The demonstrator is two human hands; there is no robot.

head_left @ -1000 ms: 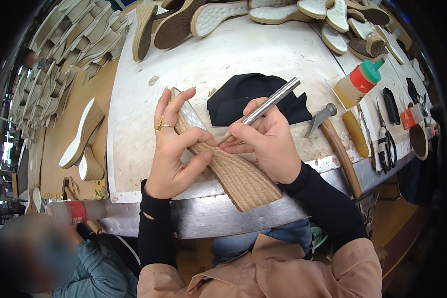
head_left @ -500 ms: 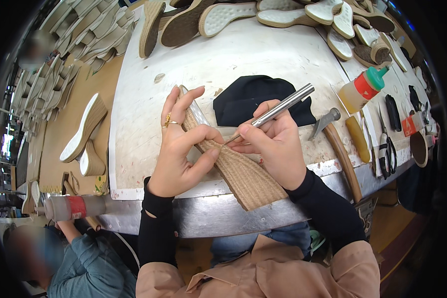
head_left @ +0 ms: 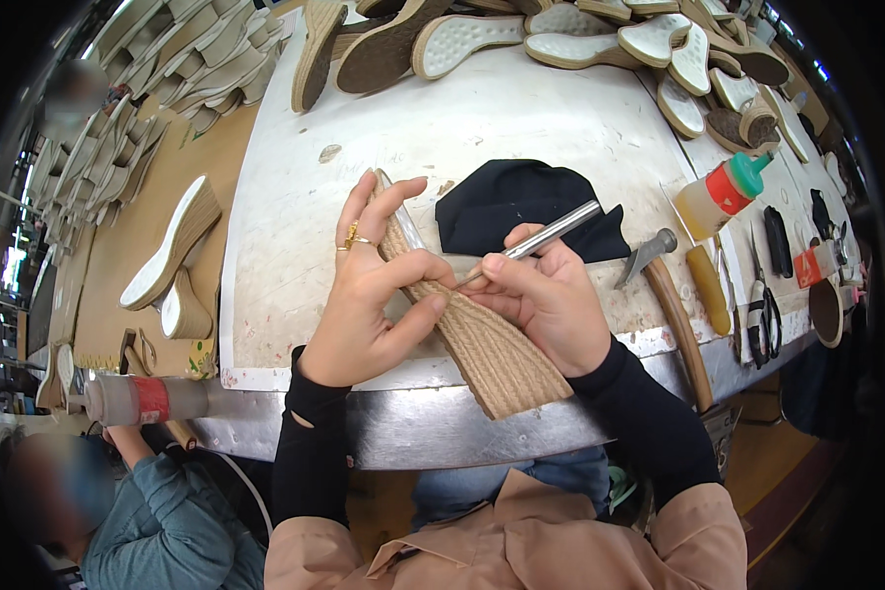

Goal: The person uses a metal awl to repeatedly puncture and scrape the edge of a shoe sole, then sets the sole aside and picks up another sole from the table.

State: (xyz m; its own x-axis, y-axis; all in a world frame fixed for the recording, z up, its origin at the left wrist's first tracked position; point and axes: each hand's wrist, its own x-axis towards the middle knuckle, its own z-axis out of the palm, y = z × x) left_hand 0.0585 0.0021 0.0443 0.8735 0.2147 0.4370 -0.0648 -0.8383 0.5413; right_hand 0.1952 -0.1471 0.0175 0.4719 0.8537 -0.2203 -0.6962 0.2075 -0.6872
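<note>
My left hand (head_left: 379, 295) grips a wedge shoe sole (head_left: 497, 359) wrapped in tan braided rope, thumb and forefinger pinching its side. The sole slants over the table's front edge, its wide heel end toward me and its narrow end beyond my ringed fingers. In my right hand (head_left: 551, 300) is a metal-handled awl (head_left: 559, 228), held like a pen. Its thin tip meets the rope side close to my left thumb; the exact contact is hidden by my fingers. Behind both hands lies a folded black cloth (head_left: 511, 197).
At right lie a hammer (head_left: 674, 320), a glue bottle (head_left: 723, 197) with green cap, a yellow-handled tool (head_left: 708, 290) and scissors (head_left: 765, 313). Several wedge soles (head_left: 472, 44) line the far side. Another bottle (head_left: 152, 401) lies front left, near a seated person (head_left: 182, 526).
The awl's handle has dropped lower and swung toward me, with its tip still at the rope. The view has shifted slightly; my left hand keeps its hold on the sole.
</note>
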